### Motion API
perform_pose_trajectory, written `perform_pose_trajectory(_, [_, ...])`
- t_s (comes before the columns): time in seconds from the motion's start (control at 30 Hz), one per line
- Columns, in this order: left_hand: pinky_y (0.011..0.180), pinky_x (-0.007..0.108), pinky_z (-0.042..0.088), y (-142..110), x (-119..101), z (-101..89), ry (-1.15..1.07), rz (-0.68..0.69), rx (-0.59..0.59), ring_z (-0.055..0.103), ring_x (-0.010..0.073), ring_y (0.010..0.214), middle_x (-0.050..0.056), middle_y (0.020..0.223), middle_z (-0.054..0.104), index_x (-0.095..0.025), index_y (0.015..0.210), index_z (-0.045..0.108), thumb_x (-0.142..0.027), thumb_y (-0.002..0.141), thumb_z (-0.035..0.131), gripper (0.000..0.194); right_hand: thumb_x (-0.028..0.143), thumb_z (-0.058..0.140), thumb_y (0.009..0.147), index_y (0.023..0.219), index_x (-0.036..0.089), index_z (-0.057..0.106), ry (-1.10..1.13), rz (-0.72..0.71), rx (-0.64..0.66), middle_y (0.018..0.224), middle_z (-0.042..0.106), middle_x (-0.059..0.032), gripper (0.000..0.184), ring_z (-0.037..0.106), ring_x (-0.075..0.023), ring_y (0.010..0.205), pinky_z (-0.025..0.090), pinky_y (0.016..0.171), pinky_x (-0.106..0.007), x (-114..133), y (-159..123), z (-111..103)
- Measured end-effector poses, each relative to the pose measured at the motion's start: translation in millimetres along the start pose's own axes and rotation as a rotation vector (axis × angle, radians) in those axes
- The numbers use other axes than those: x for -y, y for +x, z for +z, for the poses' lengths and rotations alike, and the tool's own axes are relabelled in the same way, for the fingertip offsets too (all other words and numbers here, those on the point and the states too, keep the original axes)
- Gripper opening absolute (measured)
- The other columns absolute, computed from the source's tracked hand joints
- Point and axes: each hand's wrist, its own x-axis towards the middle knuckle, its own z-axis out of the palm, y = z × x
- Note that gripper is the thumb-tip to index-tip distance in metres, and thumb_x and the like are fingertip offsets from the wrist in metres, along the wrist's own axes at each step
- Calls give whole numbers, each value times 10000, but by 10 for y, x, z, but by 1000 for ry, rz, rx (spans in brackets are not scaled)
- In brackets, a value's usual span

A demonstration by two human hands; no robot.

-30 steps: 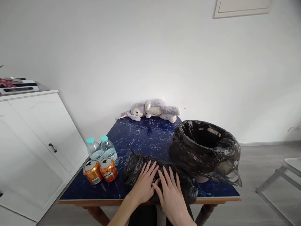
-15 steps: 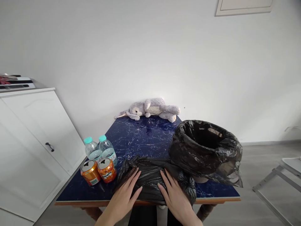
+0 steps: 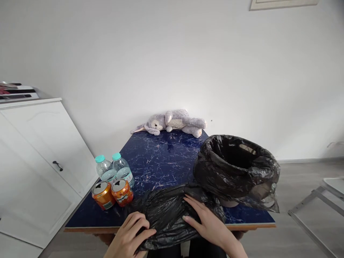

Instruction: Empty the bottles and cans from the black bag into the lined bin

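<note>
A crumpled black plastic bag [image 3: 166,215] lies across the front of the blue marbled table [image 3: 157,157] and hangs a little over its near edge. My left hand [image 3: 131,229] has its fingers curled around the bag's left edge. On the right part of the bag, my right hand [image 3: 205,220] rests flat with its fingers stretched out. Left of the bag stand two opened orange drink cans, a left can [image 3: 103,196] and a right can [image 3: 123,193]. Whatever the bag may contain is hidden.
Behind the cans are two clear bottles with teal caps, one left [image 3: 105,170] and one right [image 3: 122,168]. A bin lined with black plastic [image 3: 228,179] stands at the table's right. A grey plush rabbit [image 3: 172,122] lies by the wall, and a white cabinet [image 3: 45,161] is on the left.
My left hand has moved down and left and its fingers have curled onto the bag. The bag's near edge has come toward me. My right hand has shifted slightly right.
</note>
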Motion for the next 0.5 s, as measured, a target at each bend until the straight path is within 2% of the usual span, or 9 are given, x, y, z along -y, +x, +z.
perform_pose_trajectory(0.07, [914,398,574,156,-112,-127,7,25,-65,623,255,1048,57,974,657,-244,1073,704,48,852,499,419,687,535,1022,1652,397,401,-1,-18,-19,1719,398,9,707,406,-321,1570,452,1226,-461,131,-17,-17])
perform_pose_trajectory(0.13, [1018,432,547,332,-204,-226,33,61,-118,617,242,1075,47,984,655,-240,991,700,35,870,509,356,715,664,933,1657,360,406,-32,-129,-60,1724,387,-22,847,366,-356,1586,350,1287,-524,335,-47,43])
perform_pose_trajectory(0.17, [1083,447,518,426,-245,-263,53,85,-136,614,236,1114,43,1015,666,-240,946,692,23,893,522,317,730,769,836,1664,337,398,-38,-210,-58,1725,383,-43,989,343,-380,1593,289,1311,-554,450,-60,108])
perform_pose_trajectory(0.23, [1206,469,432,625,-327,-312,105,159,-148,587,236,1244,41,1155,695,-235,873,670,-49,964,578,226,684,938,636,1660,281,415,3,-331,-39,1683,456,-103,1219,406,-415,1554,288,1308,-575,659,-71,302])
perform_pose_trajectory(0.27, [1254,476,380,724,-373,-326,133,208,-145,556,242,1318,42,1254,694,-231,852,663,-107,993,614,194,608,961,638,1629,247,473,37,-360,-65,1630,530,-130,1162,479,-416,1506,324,1290,-584,732,-69,423])
perform_pose_trajectory(0.33, [1323,488,263,899,-476,-336,185,293,-141,473,259,1440,43,1453,636,-229,874,675,-215,1020,666,147,426,859,800,1472,192,647,144,-329,-229,1475,674,-156,743,619,-380,1374,452,1211,-556,781,-64,674])
perform_pose_trajectory(0.4, [1351,502,181,1008,-582,-312,225,302,-154,409,267,1501,47,1573,551,-239,1016,716,-243,1025,678,40,382,682,958,1248,181,772,279,-213,-384,1259,780,-159,365,722,-332,1201,593,1046,-460,691,-80,885])
perform_pose_trajectory(0.47, [1343,526,208,1021,-657,-234,248,235,-206,403,269,1502,61,1584,516,-274,1232,704,-206,1010,697,232,445,546,1050,1136,187,802,385,-45,-525,1114,813,-153,374,748,-320,1132,627,966,-411,499,-135,1008])
perform_pose_trajectory(0.5, [1324,533,268,993,-673,-170,245,199,-244,425,268,1483,67,1554,524,-300,1315,671,-178,994,709,346,474,501,1071,1152,200,801,402,38,-565,1113,815,-143,414,737,-325,1172,624,981,-408,388,-175,1036])
